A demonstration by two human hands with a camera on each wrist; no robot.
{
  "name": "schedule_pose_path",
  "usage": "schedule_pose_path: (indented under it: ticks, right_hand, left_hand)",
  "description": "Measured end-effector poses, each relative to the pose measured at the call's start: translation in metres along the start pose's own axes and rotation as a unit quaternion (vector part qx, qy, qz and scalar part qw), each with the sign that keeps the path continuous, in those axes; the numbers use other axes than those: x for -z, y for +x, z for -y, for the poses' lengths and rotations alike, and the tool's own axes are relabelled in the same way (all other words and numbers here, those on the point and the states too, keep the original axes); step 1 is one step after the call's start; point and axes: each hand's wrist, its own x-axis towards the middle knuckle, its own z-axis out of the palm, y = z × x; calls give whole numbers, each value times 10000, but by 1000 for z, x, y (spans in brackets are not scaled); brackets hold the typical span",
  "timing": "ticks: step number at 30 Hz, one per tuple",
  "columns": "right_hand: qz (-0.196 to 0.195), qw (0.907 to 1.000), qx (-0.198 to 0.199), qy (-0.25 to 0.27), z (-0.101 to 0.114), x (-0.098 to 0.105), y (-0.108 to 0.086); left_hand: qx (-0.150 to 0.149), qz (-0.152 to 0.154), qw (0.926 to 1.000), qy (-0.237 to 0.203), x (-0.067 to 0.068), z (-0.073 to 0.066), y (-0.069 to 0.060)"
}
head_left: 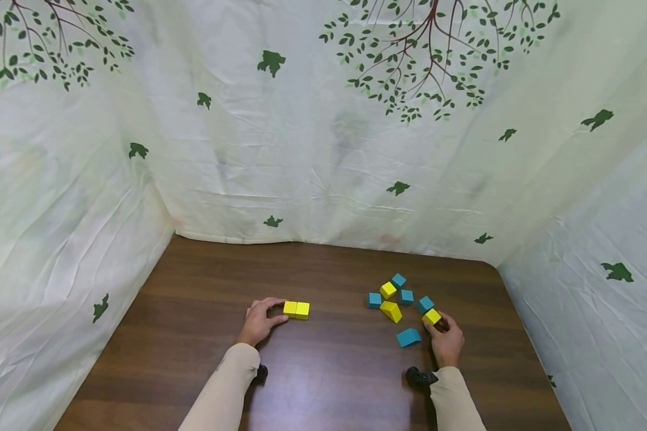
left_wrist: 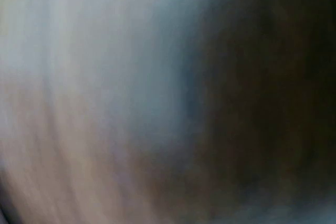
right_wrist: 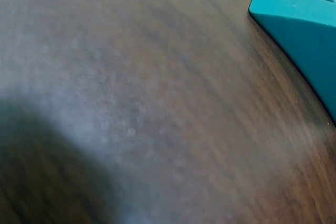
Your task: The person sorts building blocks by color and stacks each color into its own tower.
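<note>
Two yellow cubes [head_left: 296, 310] sit side by side, touching, left of the table's middle. My left hand [head_left: 257, 322] holds the left one, its thumb and a finger at the near and far sides. On the right, my right hand [head_left: 446, 341] pinches a yellow block [head_left: 432, 316] between thumb and fingers, close to a blue cube [head_left: 425, 304]. A blue wedge-like block [head_left: 408, 337] lies left of that hand; the right wrist view shows a blue block [right_wrist: 299, 30] large at its upper right. The left wrist view is too blurred to read.
Beyond the blue wedge lie a yellow wedge [head_left: 390, 311], a smaller yellow block [head_left: 388, 290] and several blue cubes [head_left: 374, 300]. The brown wooden table [head_left: 221, 269] is bounded by a pale leaf-printed cloth [head_left: 313, 149] at the back and sides.
</note>
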Motion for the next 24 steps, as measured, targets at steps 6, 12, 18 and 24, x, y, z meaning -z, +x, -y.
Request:
schedule_pose_path:
  ticks: [6,12,18,24]
  right_hand:
    - [21,10000,-21,54,-1,0,-1]
    - [-1,9999,-120,105,2,1,-3]
    - [169,9990,-234,353,8,4,-7]
    - [172,9993,-58,327,21,5,-11]
  left_hand:
    - [-9,-8,10000,-8,0,1,0]
    - [-84,-89,9999,47,-1,2,-1]
    - [-184,-178,9996,86,-3,4,-1]
    - [-158,-150,9997,57,-2,3,-1]
